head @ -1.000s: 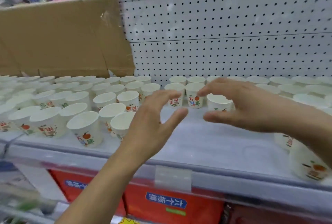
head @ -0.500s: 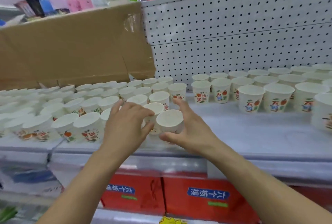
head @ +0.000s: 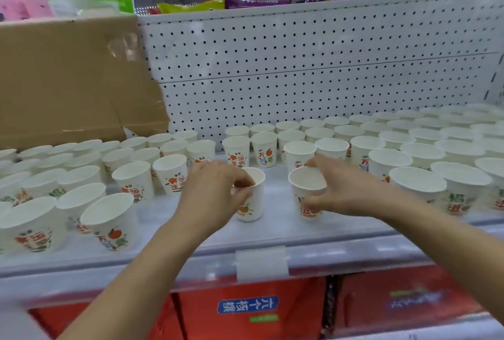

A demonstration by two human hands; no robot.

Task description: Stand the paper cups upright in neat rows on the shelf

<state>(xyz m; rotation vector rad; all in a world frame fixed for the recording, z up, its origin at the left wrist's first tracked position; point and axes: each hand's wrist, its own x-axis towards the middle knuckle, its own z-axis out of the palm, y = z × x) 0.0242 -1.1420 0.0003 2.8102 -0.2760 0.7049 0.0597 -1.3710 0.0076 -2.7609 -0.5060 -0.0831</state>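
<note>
Paper cups (head: 253,203), seemingly empty, gripped by both hands (head: 212,195).

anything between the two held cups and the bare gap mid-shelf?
Nothing visible. The left hand grips one cup and the right hand a second cup, both at the bare shelf strip. The rows stand behind and beside.

White shelf (head: 278,233): upright paper cups (head: 133,181) crowd left and right sides; two more in middle gap.
</note>
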